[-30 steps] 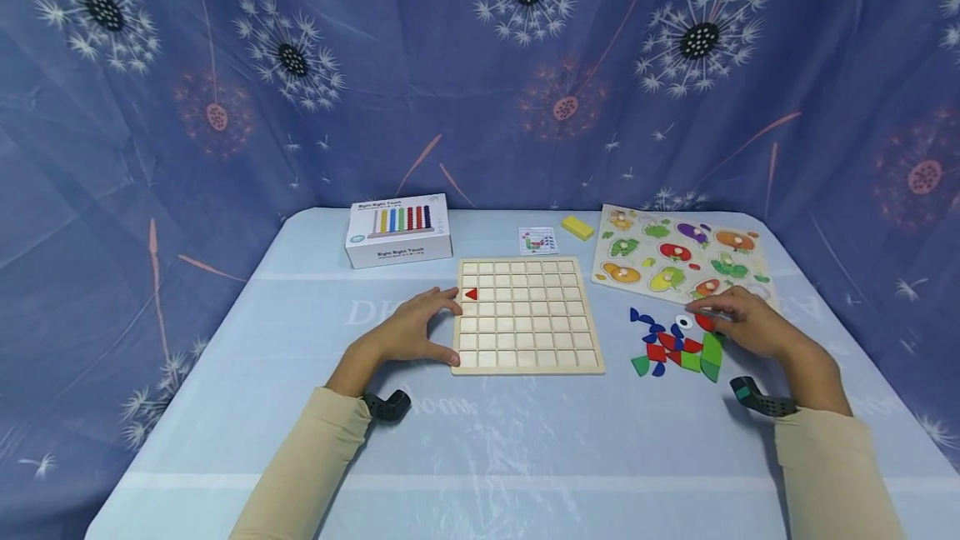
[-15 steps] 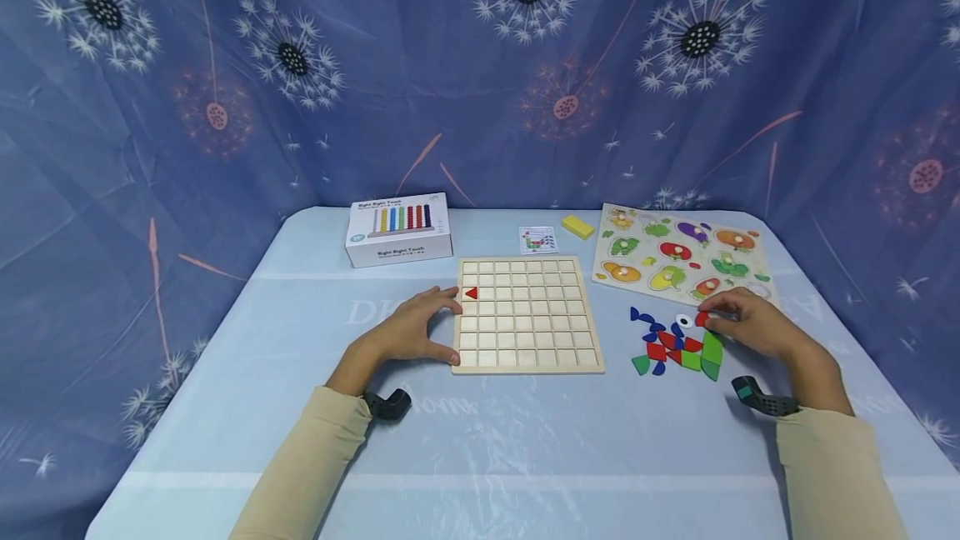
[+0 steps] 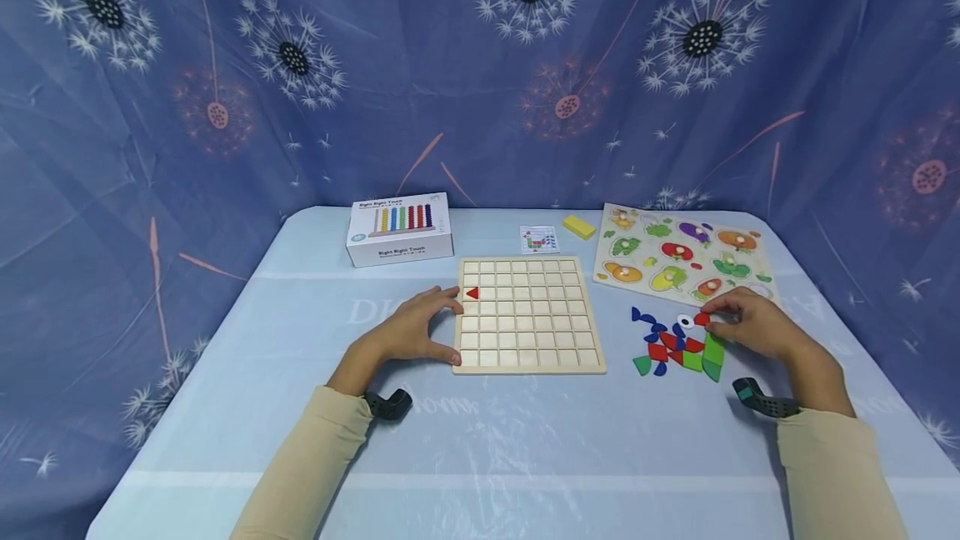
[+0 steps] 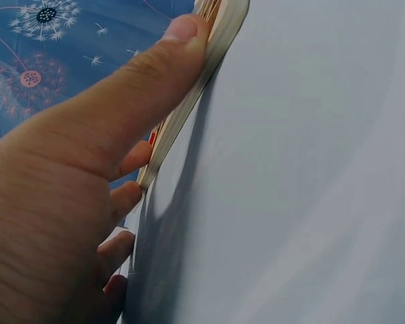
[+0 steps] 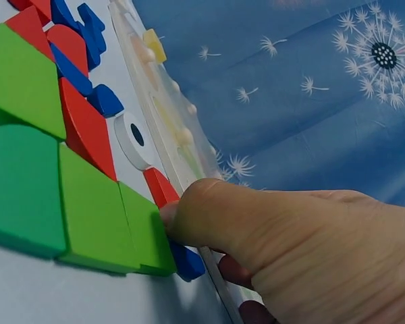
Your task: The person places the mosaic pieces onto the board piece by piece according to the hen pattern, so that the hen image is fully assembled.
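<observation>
A wooden grid board (image 3: 529, 315) lies mid-table with one red triangle (image 3: 472, 293) in a left-column cell. My left hand (image 3: 414, 325) rests at its left side, thumb on the near corner and fingertips along the edge; the left wrist view shows the thumb (image 4: 155, 74) on the rim. To the right, my right hand (image 3: 753, 325) pinches a small red block (image 3: 702, 318) between thumb and fingers, above a cluster of flat coloured blocks. Beside it are a white eye disc (image 3: 685, 322) and light green blocks (image 3: 712, 352). In the right wrist view the thumb partly hides the red block (image 5: 160, 186).
A vegetable peg puzzle (image 3: 678, 252) lies just behind the loose blocks, close to the right hand. Behind the grid board are a pattern card (image 3: 539, 238) and a yellow block (image 3: 579, 227). A white toy box (image 3: 400, 230) stands at the back left.
My right fingers have closed onto the red block, which has shifted slightly and shows more clearly. The left hand keeps its place at the board.
</observation>
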`<state>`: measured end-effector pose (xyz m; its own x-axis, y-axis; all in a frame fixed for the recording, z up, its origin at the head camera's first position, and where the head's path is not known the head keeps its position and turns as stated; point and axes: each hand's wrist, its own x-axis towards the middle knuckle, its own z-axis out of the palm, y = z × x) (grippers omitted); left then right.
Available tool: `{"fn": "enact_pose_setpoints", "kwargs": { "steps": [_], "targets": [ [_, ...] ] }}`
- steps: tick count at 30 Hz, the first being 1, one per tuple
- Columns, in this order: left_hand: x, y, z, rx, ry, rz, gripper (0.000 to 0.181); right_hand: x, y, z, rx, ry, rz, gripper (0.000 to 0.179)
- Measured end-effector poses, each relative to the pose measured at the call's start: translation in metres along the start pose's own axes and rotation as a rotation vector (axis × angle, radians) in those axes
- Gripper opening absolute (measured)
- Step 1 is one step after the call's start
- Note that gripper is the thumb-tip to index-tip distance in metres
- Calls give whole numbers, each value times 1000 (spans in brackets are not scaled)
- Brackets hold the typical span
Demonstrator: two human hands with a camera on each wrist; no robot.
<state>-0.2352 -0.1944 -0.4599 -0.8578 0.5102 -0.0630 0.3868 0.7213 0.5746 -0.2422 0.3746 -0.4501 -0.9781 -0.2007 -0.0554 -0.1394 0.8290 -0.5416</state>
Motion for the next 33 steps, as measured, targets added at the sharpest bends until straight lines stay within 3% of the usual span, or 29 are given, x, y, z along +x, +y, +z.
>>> {"fn": "enact_pose_setpoints", "kwargs": {
  "steps": [20,26,33],
  "targets": [
    [-1,2,-1,-14,7,10,80,7,-11,0,-23,30,-23,34],
    [-2,3,0,-18,-4,-1,79,22,-29,7,-5,56,-74,31],
    [-2,4,0,-9,3,11,80,53,-63,25,21,65,-206,27]
  ]
}}
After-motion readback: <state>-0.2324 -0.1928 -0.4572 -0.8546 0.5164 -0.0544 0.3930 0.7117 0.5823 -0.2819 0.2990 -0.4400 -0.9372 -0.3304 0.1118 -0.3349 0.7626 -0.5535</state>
